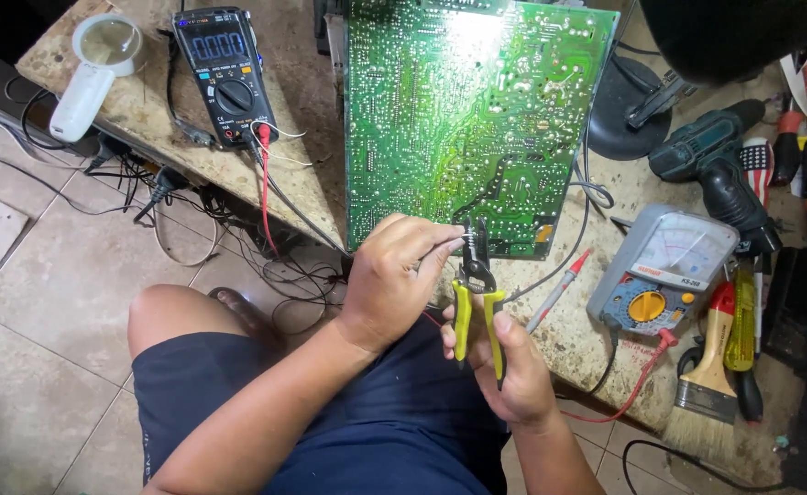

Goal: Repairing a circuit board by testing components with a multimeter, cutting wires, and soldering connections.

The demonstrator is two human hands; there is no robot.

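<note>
My right hand [513,367] is squeezing yellow-handled pliers [477,293]; my left hand [394,275] fingers [440,240] are pinching a thin wire [459,236] at the green circuit board [467,110], frame centre.

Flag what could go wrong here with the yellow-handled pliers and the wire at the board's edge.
The pliers in the right hand close near the left hand fingertips, so a pinch seems possible. Their tip sits at the green circuit board edge and could scratch it. The red probe lies loose nearby and might get knocked off.
</note>
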